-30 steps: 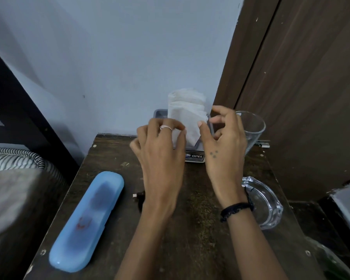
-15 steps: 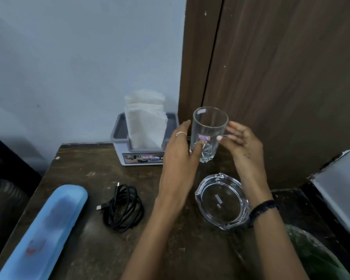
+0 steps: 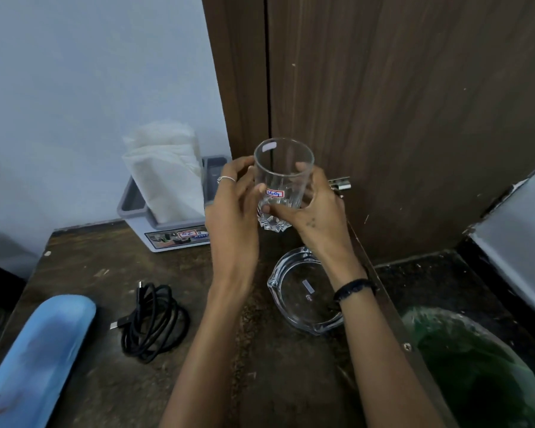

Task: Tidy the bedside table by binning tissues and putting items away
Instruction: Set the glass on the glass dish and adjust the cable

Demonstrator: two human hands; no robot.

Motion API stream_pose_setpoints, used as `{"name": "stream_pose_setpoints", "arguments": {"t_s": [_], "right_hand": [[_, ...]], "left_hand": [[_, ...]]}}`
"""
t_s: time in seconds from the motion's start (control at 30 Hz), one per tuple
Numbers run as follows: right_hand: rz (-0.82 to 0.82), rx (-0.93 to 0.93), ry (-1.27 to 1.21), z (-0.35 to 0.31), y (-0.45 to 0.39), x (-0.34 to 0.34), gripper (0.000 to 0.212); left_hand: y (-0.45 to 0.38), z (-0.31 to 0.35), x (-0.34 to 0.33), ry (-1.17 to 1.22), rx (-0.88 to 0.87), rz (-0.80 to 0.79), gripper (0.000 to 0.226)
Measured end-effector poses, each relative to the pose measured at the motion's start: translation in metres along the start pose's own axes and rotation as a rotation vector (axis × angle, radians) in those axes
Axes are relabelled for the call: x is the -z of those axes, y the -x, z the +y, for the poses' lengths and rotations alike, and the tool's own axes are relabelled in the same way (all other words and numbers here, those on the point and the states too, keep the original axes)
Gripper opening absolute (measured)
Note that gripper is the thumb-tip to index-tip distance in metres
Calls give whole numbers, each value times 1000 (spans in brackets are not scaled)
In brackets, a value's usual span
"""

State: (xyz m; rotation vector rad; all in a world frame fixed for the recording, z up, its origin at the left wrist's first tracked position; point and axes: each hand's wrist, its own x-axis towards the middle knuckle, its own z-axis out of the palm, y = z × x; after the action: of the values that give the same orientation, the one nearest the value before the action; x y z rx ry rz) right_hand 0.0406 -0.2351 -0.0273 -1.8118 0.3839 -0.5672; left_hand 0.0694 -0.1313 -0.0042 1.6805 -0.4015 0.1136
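Observation:
A clear drinking glass (image 3: 283,168) with a small red-edged label is held upright above the back right of the dark wooden bedside table (image 3: 105,267). My left hand (image 3: 232,208) cups its left side and my right hand (image 3: 317,211) wraps around its lower right side. White tissues (image 3: 164,174) stand folded in a grey holder (image 3: 133,205) at the back of the table. A coiled black cable (image 3: 152,322) lies in the middle, a long light-blue case (image 3: 37,359) at the front left, and a clear glass ashtray (image 3: 303,295) sits under my right wrist.
A bin lined with a green bag (image 3: 476,366) stands on the floor to the right of the table. A brown wooden door (image 3: 399,103) with a metal latch (image 3: 340,183) rises behind the glass. A pale wall (image 3: 90,72) backs the table.
My hands left the tissues in the holder and took up the glass. Both hands have now closed more fully around it and lifted it slightly; the view has swung right.

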Motion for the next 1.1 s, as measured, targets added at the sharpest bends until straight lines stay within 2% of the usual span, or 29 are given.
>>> {"name": "stream_pose_setpoints", "arguments": {"t_s": [0.13,0.33,0.5,0.63,0.8,0.97,1.1], "right_hand": [[41,60,34,-21,4,10,74],[20,103,37,-51,24,34,74],[-50,10,65,-43,53,46,74],[-14,-24,69,-28,81,50,71],[40,-37,6,-22,91,56,76],[-1,-38,50,-22,92,57,70],[-29,-56,84,-18,93,60,76]], "left_hand": [[1,18,6,57,-19,20,30],[14,47,18,147,-50,-11,39],[30,40,28,62,8,-144,47],[42,32,32,-43,-8,-299,49],[50,34,27,30,-7,-285,50],[52,34,31,47,-4,-274,51],[55,31,32,45,23,-272,51]]}}
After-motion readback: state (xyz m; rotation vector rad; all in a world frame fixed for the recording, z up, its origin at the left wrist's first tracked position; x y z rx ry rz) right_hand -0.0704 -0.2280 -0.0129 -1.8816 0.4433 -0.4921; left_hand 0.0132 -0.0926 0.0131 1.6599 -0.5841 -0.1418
